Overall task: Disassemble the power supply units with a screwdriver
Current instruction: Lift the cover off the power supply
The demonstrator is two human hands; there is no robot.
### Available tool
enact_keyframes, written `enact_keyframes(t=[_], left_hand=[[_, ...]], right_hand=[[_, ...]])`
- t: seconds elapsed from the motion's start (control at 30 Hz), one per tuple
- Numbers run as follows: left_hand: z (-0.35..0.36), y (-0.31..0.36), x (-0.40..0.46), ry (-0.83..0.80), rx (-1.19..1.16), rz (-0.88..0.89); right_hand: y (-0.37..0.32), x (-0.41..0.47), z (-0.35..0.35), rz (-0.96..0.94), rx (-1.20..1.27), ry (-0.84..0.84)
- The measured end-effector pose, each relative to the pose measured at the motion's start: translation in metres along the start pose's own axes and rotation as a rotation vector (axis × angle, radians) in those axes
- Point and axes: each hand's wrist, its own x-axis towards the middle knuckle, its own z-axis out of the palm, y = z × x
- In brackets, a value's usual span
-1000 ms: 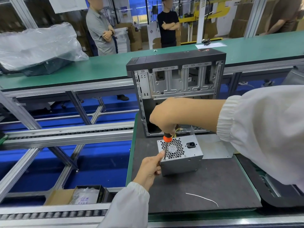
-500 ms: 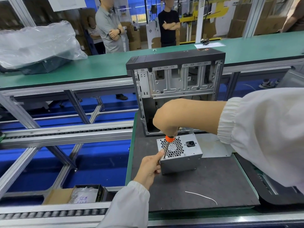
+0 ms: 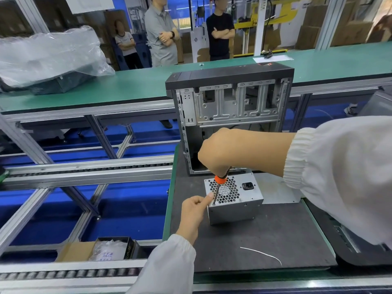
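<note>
Nearest, along the front edge of the dark grey work mat (image 3: 265, 234), lies a thin white strip like a cable tie (image 3: 262, 253); off the mat's left edge, lower down, an open cardboard box (image 3: 74, 252) holds a clear plastic bag of small parts, though its contents are too blurred to name. The left hand (image 3: 194, 213) reaches in from the front-left with fingers curled and the thumb pressed against the near-left top corner of the silver metal power supply unit with a honeycomb fan grille (image 3: 233, 200), which sits on the mat's middle, well back from the front edge. The orange-collared screwdriver (image 3: 218, 187) stands almost upright, its long axis leaning slightly away at the top, with its tip at that same corner, just beside the thumb, probably seated in a screw. The right hand (image 3: 220, 151) is fisted around the handle from above. So the turning falls to the right hand, the bracing to the left. Behind the unit stands an open black-topped computer case with a bare metal interior (image 3: 229, 98), seemingly empty.
</note>
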Motion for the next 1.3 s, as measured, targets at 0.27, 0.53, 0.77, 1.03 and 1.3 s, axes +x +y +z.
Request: enact_keyframes(t=[0.27,0.53,0.77,1.03,1.3], left_hand=[[-0.025,-0.008,-0.009,-0.170,0.225,0.483],[-0.019,-0.002,-0.007,-0.166,0.284,0.521],[-0.014,0.000,-0.005,-0.145,0.200,0.461],[-0.013,0.000,0.004,-0.105,0.161,0.386],[-0.005,0.017,0.011,-0.011,0.196,0.269]], right_hand=[[-0.002,0.022,0.015,0.035,0.137,0.144],[0.002,0.028,0.025,0.048,0.227,0.212],[0.007,0.024,0.032,0.059,0.246,0.230],[0.011,0.015,0.034,0.116,0.200,0.127],[0.018,0.007,0.045,0.132,0.134,-0.065]])
